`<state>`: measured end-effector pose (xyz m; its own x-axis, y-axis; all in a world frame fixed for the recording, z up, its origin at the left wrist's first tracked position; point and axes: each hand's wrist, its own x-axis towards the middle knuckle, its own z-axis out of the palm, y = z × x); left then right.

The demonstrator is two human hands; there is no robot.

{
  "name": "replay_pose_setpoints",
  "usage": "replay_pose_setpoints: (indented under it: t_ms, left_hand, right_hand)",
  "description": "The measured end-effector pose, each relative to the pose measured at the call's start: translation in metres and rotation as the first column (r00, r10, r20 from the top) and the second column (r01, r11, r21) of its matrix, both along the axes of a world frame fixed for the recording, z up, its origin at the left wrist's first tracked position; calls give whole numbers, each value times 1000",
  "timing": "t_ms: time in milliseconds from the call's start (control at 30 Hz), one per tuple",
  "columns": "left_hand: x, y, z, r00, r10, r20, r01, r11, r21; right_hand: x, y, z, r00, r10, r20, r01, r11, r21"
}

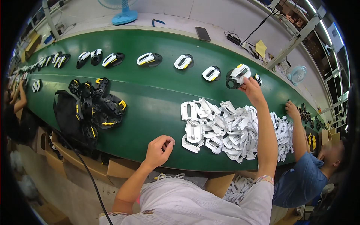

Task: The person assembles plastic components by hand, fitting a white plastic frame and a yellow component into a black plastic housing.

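Note:
My right hand (250, 89) reaches over the far side of the green table and grips a black-and-white plastic housing (242, 72) with a yellow accent. Fingers and thumb hold it by its white side. My left hand (159, 150) hovers over the near edge, fingers curled in toward the thumb; whatever lies inside them, if anything, is hidden. Between my hands and beneath my right forearm spreads a heap of loose white plastic covers (238, 131). Another assembled housing (212, 73) rests just left of the held one, and one more (257, 78) is partly hidden behind my right hand.
Similar housings (149, 59) form a row along the green table (150, 105). Black parts with yellow pieces (99, 101) are piled at left beside a black bag (67, 112). A phone (203, 33), pliers (158, 22) and fan (125, 15) stand behind. A co-worker (303, 180) works at right.

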<state>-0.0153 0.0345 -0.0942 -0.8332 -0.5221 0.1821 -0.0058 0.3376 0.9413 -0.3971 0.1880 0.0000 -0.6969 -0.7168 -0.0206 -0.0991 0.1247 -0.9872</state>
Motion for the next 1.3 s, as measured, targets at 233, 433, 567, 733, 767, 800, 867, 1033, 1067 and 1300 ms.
replay_pose_setpoints:
  t_ms: [233, 433, 567, 733, 767, 800, 867, 1033, 1067, 1300]
  left_hand:
    - [-3, 1, -2, 998, 21, -52, -20, 1000, 8]
    - [-1, -1, 0, 1000, 13, -23, -13, 1000, 10]
    - [-2, 0, -4, 997, 20, -68, -20, 1000, -1]
    - [0, 1, -1, 1000, 6, -27, -5, 1000, 24]
    - [1, 0, -2, 999, 7, -37, -7, 1000, 10]
    - [2, 1, -2, 999, 3, -33, -2, 1000, 15]
    - [2, 0, -3, 1000, 12, -25, -12, 1000, 3]
    - [-2, 0, -2, 999, 1, -35, 0, 1000, 9]
    - [-2, 0, -2, 999, 2, -44, -2, 1000, 2]
    - [-2, -1, -1, 1000, 2, -13, -2, 1000, -17]
  right_hand:
    - [4, 4, 9, 950, 134, 281, -61, 965, -255]
    - [10, -7, 9, 921, 80, 381, 22, 967, -254]
    - [9, -8, 9, 903, 59, 425, 102, 933, -346]
    - [14, -6, 12, 849, -16, 529, 260, 883, -391]
    - [17, -6, 13, 846, -20, 533, 266, 882, -388]
    - [22, -7, 15, 836, -18, 548, 285, 868, -407]
    - [45, -20, 29, 779, -117, 616, 432, 812, -392]
    - [39, -3, 30, 747, -2, 665, 432, 762, -483]
    - [42, -4, 33, 753, -2, 658, 432, 756, -492]
    - [8, -11, 14, 878, -44, 477, 283, 852, -441]
